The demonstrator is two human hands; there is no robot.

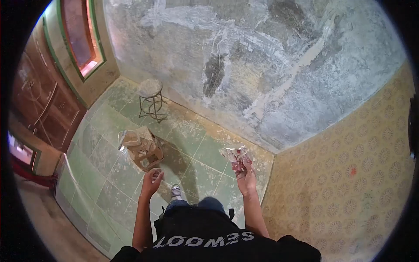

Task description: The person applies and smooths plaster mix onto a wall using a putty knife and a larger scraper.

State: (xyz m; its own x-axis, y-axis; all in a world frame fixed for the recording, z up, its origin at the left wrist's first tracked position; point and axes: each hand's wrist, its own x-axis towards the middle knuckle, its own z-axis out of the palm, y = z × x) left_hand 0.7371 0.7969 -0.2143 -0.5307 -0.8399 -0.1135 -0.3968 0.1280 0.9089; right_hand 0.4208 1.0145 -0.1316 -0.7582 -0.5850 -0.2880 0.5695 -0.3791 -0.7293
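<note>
My right hand [245, 171] is raised in front of me and holds a flat metal trowel [233, 153] smeared with pale plaster. My left hand [152, 179] is lower and to the left, its fingers curled around a small plaster-smeared tool [156, 173] whose shape I cannot make out. Both hands hang above the green tiled floor [192, 144]. A patchy grey plastered wall [262, 61] stands ahead, apart from both hands.
A dirty plaster bucket [142, 148] stands on the floor just beyond my left hand. A small round stool [151, 98] sits near the far corner. A patterned yellow wall [349, 183] is on the right, a wooden door [48, 105] on the left. My shoe [176, 191] shows below.
</note>
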